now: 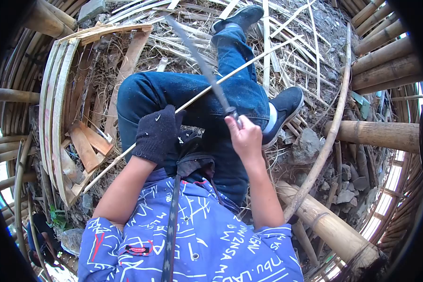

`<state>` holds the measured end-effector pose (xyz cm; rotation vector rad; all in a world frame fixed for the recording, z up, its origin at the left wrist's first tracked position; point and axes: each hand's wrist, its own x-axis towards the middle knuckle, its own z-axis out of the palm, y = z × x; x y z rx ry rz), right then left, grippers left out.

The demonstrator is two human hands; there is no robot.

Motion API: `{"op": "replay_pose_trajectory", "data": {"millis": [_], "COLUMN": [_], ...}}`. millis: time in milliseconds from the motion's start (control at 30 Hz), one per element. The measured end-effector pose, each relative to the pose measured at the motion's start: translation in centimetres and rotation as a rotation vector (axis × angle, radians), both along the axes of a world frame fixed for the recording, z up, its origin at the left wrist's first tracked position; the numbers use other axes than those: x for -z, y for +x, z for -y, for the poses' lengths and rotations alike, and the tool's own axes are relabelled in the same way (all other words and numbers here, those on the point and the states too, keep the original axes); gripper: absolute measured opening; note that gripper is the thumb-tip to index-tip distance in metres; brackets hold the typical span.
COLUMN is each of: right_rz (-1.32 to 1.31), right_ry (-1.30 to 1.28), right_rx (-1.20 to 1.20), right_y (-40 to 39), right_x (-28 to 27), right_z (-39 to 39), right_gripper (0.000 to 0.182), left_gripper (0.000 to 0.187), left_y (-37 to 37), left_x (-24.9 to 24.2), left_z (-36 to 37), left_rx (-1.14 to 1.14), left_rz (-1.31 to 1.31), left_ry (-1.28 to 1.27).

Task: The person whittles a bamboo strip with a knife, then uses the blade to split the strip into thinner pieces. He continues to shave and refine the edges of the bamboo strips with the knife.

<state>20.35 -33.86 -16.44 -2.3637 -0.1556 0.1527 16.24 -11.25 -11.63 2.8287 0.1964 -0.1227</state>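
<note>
My left hand (158,134), in a dark knitted glove, is closed around a long thin bamboo strip (195,99). The strip slants from beside my left forearm up across my legs to the upper right. Bare-skinned, my right hand (245,136) grips a machete (206,69) by its dark handle. Its long grey blade points up and to the left, crossing the strip over my thigh in this view. Both hands are above my lap, between my bent legs in blue jeans (188,89).
A wooden crate-like frame (56,117) stands at the left with loose boards inside. Split bamboo strips (291,70) litter the ground ahead. Thick bamboo poles (376,135) and a rock (308,145) are on the right. Another person (42,237) is partly visible at lower left.
</note>
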Motion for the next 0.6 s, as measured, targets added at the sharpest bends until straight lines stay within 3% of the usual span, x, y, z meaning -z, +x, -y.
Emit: {"op": "replay_pose_trajectory", "data": {"millis": [200,367,500,600], "right_rz": [0.028,0.085,0.013,-0.115], "right_ry": [-0.001,0.003,0.112,0.291], "right_rx": [-0.169,-0.293,-0.379,-0.36], "right_y": [0.3,1.8,2.0,1.2], "right_x": [-0.5,-2.1,-3.6,-5.2], "right_z": [-1.9,-2.0,-3.0,-4.6], "right_gripper": [0.046,0.037,0.03,0.034], "left_gripper": [0.024,0.019,0.029,0.017], "left_y": [-0.4,-1.0,-1.8,-3.4], "left_x": [-0.3,-0.8,-3.3,-5.2], "left_z": [-0.4,-1.0,-1.6,-2.7], "left_rx": [-0.038,0.093,-0.035,-0.125], "left_rz": [-0.06,0.038,0.155,0.106], "left_ry": [0.004,-0.041,-0.062,-0.014]}}
